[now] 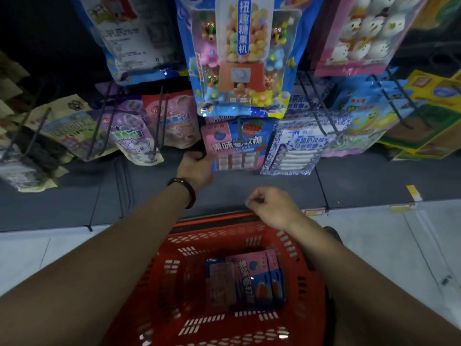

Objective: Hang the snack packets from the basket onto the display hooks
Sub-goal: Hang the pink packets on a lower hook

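Glossy flat packet [237, 146], slotted plastic basket [224, 238]

Glossy plastic snack packets [238, 146], perforated red plastic basket [306, 283], thin metal hooks [159, 121]

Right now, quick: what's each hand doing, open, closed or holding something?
Left hand: grips the left edge of the pink-and-blue packet hanging on the display.
Right hand: fingers curled closed, nothing visible in it, above the red basket.

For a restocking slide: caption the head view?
Left hand grips a pink-and-blue candy packet at a display hook; right hand hovers above the red basket holding matching packets.
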{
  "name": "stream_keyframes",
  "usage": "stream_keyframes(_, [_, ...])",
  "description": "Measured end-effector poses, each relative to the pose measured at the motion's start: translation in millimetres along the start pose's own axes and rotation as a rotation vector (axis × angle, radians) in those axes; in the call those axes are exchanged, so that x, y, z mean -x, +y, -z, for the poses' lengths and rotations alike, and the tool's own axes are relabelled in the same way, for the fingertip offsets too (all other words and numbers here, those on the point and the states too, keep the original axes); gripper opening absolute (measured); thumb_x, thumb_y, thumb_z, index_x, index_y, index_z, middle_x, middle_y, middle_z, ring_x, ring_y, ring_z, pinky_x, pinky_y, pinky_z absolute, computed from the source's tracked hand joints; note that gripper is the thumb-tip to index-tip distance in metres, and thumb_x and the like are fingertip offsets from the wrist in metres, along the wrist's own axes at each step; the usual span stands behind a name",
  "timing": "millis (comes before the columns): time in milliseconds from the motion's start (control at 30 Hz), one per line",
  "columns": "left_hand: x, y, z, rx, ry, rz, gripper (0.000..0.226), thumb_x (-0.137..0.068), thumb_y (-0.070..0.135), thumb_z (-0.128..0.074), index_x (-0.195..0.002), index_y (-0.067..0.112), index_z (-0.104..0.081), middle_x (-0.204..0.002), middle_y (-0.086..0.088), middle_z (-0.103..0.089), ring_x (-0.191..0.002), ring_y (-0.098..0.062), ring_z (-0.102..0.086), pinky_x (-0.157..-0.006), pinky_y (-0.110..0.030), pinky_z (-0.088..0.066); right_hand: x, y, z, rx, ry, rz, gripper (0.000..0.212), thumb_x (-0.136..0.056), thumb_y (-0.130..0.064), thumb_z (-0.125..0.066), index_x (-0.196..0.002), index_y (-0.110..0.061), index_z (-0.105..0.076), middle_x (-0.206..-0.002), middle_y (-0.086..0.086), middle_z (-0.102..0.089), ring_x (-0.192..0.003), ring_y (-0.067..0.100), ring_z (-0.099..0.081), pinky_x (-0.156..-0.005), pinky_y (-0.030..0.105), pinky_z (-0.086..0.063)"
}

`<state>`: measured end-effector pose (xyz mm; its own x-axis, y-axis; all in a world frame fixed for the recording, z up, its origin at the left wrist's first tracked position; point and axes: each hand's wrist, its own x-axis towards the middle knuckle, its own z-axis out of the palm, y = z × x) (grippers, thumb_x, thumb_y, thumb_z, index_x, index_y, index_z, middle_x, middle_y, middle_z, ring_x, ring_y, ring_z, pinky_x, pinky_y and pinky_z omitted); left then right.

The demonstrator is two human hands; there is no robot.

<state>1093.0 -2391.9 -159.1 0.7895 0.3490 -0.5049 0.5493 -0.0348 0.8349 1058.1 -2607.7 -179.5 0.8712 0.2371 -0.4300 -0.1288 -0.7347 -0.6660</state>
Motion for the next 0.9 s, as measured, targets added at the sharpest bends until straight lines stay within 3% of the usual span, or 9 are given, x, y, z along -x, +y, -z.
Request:
stream_keyframes(67, [25.7, -12.9, 17.7, -0.189, -0.124, -0.015, 0.014, -0.097, 0.031, -0.073, -0.095, 0.018, -0.067, -0.096, -0.009, -0.067, -0.073, -0.025, -0.066, -0.074, -0.04, -0.056, 7.4, 6.8, -6.4, 0.069, -0.089, -0.049, 0.022, -0.096, -0.038, -0.072, -0.102, -0.019, -0.079, -0.102, 0.001, -0.079, -0.098, 0.018, -0.071, -0.082, 0.025, -0.049])
stream_keyframes(167, [67.1, -41.8, 55.0, -0.646, -0.355, -0.184, 0.01, -0.1, 0.033, -0.069, -0.094, 0.026, -0.072, -0.096, 0.006, -0.075, -0.083, -0.011, -0.072, -0.082, -0.033, -0.056, 16.2, 23.3, -34.1, 0.135, -0.207, -0.116, 0.025, -0.094, -0.042, -0.073, -0.097, -0.018, -0.08, -0.093, 0.001, -0.08, -0.092, 0.02, -0.073, -0.077, 0.027, -0.05])
stream_keyframes(300, [104.0, -80.1, 88.4, -0.98, -0.537, -0.369, 0.014, -0.098, 0.046, -0.065, -0.104, 0.036, -0.073, -0.104, 0.022, -0.075, -0.098, 0.007, -0.066, -0.091, -0.018, -0.049, 20.5, 52.6, -85.4, 0.231, -0.341, -0.229, 0.035, -0.096, -0.049, -0.068, -0.105, -0.018, -0.08, -0.11, 0.006, -0.077, -0.104, 0.026, -0.071, -0.081, 0.027, -0.048])
stream_keyframes(467, [101.9, -109.8, 74.5, -1.208, -0.718, -0.355, 0.027, -0.1, 0.045, -0.059, -0.114, 0.025, -0.072, -0.118, 0.002, -0.075, -0.108, -0.019, -0.069, -0.093, -0.033, -0.053, 38.6, 107.0, -131.4, 0.357, -0.437, -0.441, 0.052, -0.096, -0.035, -0.072, -0.141, -0.011, -0.061, -0.129, 0.014, -0.069, -0.104, 0.027, -0.071, -0.073, 0.03, -0.056])
stream_keyframes(533, [95.3, -113.1, 66.6, -1.298, -0.798, -0.345, 0.036, -0.099, 0.052, -0.054, -0.119, 0.027, -0.071, -0.126, 0.0, -0.072, -0.112, -0.023, -0.067, -0.097, -0.038, -0.053, 53.7, 131.3, -145.7, 0.237, -0.333, -0.5, 0.076, -0.088, -0.031, -0.079, -0.155, -0.018, -0.044, -0.139, 0.014, -0.063, -0.12, 0.032, -0.066, -0.087, 0.03, -0.052])
stream_keyframes(600, [87.6, -119.1, 64.2, -1.28, -0.81, -0.31, 0.038, -0.101, 0.053, -0.053, -0.126, 0.029, -0.068, -0.131, 0.0, -0.07, -0.116, -0.022, -0.065, -0.099, -0.038, -0.052, 66.4, 143.4, -158.7, 0.095, -0.179, -0.568, 0.085, -0.088, -0.022, -0.078, -0.161, -0.015, -0.034, -0.133, 0.018, -0.066, -0.119, 0.037, -0.067, -0.083, 0.033, -0.05])
stream_keyframes(733, [76.8, -132.4, 67.6, -1.375, -0.832, -0.216, 0.038, -0.101, 0.054, -0.055, -0.129, 0.03, -0.065, -0.132, 0.002, -0.068, -0.114, -0.018, -0.064, -0.099, -0.038, -0.054, 61.2, 182.1, -198.2, -0.049, -0.042, -0.718, 0.064, -0.085, -0.021, -0.077, -0.143, -0.009, -0.053, -0.13, 0.016, -0.068, -0.112, 0.034, -0.068, -0.089, 0.044, -0.059])
stream_keyframes(833, [74.1, -130.7, 67.8, -1.36, -0.831, -0.177, 0.039, -0.104, 0.051, -0.054, -0.135, 0.029, -0.062, -0.136, 0.001, -0.065, -0.117, -0.018, -0.063, -0.094, -0.032, -0.05, 55.4, 159.0, -195.3, -0.172, -0.033, -0.879, 0.081, -0.065, -0.023, -0.087, -0.137, -0.008, -0.054, -0.127, 0.013, -0.064, -0.117, 0.033, -0.066, -0.085, 0.038, -0.055])
stream_keyframes(900, [75.5, -126.3, 67.2, -1.34, -0.835, -0.169, 0.042, -0.105, 0.05, -0.052, -0.14, 0.027, -0.059, -0.141, 0.0, -0.063, -0.122, -0.018, -0.061, -0.096, -0.032, -0.049, 50.4, 147.6, -193.4, -0.222, -0.053, -0.922, 0.072, -0.067, -0.016, -0.088, -0.131, -0.005, -0.057, -0.118, 0.013, -0.064, -0.112, 0.031, -0.067, -0.076, 0.033, -0.05])
